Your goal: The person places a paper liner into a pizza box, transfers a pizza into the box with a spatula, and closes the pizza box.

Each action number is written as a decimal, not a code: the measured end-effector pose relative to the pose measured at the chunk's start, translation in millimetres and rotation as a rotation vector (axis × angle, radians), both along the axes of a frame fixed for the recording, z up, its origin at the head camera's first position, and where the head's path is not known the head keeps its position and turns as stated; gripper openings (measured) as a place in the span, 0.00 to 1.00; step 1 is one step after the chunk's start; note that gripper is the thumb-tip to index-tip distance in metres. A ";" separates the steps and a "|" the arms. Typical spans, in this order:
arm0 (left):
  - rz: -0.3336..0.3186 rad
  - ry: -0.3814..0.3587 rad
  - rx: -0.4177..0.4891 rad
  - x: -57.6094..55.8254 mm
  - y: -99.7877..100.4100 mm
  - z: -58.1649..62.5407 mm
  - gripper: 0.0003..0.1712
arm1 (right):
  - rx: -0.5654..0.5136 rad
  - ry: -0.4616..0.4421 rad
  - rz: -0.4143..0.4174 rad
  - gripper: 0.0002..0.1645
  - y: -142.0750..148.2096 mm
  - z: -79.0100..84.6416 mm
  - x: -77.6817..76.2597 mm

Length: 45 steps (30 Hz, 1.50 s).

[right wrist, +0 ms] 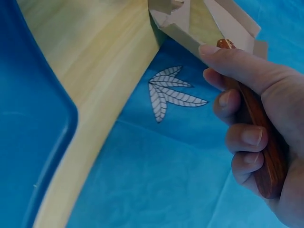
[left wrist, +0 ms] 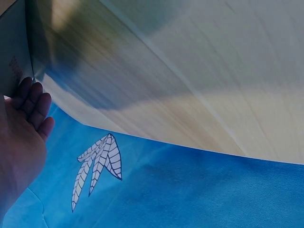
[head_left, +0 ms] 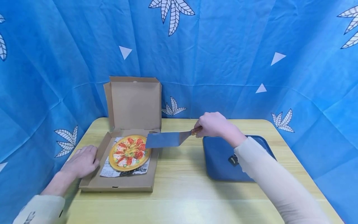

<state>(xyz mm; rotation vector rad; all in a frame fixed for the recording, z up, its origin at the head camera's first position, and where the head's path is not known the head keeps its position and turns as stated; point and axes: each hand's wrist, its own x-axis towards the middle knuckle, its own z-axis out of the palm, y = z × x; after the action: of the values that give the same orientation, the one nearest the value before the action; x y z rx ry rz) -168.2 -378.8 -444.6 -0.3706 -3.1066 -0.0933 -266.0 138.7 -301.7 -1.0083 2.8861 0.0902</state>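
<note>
My right hand (head_left: pixel 213 124) grips the wooden handle (right wrist: pixel 263 137) of a pizza spatula, fingers wrapped round it and thumb along the top. Its broad, flat metal blade (head_left: pixel 162 140) points left over the right side of an open pizza box (head_left: pixel 134 186), overlapping the pizza's right edge in the head view. The round pizza (head_left: pixel 130 152), topped with red and white pieces, lies on printed paper (head_left: pixel 107 171) inside. At the box's left wall, my left hand (head_left: pixel 84 160) holds on, thumb over the edge and fingers outside; the left wrist view hides the thumb.
A blue tray (head_left: pixel 218 169) lies on the right of the wooden table (head_left: pixel 179 199), partly under my right forearm, with a small black object (head_left: pixel 233 160) on it. The box lid (head_left: pixel 135 105) stands upright at the back. A blue curtain (head_left: pixel 223 62) surrounds the table.
</note>
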 end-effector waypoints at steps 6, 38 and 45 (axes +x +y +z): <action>0.008 -0.006 0.004 -0.7 -0.4 -1.0 0.19 | -0.112 0.004 0.009 0.15 14.4 -21.0 3.3; -0.002 0.011 -0.001 -1.0 0.4 -0.5 0.17 | -0.267 0.043 -0.121 0.15 100.1 -79.7 37.6; -0.009 0.015 -0.005 -1.1 -0.2 -2.4 0.16 | -0.276 0.044 -0.172 0.14 121.5 -83.2 42.4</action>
<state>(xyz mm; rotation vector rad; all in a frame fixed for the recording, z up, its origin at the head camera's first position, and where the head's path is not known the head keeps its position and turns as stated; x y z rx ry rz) -169.3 -379.1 -447.0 -0.3840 -3.0914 -0.0830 -223.6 260.1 -384.9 -0.7938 3.0699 -0.3081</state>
